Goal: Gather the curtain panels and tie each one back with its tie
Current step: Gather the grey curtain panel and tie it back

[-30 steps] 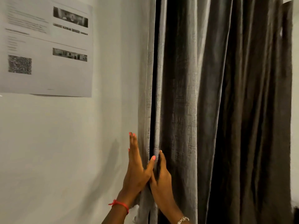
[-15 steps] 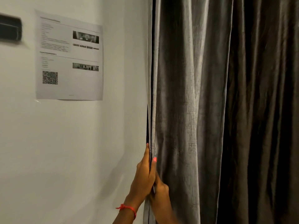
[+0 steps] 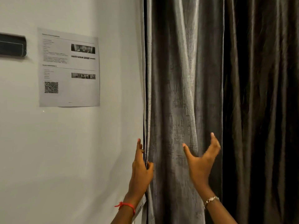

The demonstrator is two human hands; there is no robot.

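grey curtain panel (image 3: 178, 88) is hung down the centre of the frame, with a darker panel (image 3: 262, 94) at right. its left edge, lower centre, is gripped by the left hand (image 3: 141, 168), thumb curled round the hem, index finger laid straight up along it. right hand (image 3: 200, 162) is held before the folds, fingers (image 3: 214, 143) spread wide, nothing gripped; contact with the cloth cannot be told.

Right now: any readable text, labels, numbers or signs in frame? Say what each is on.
Printed sheet on the wall: two bold headings and several text blocks, all too blurred to read.
QR code at the sheet's lower left: code only, no legible characters.
Black wall unit at the left edge: no marking visible.
Curtain panel: no text.
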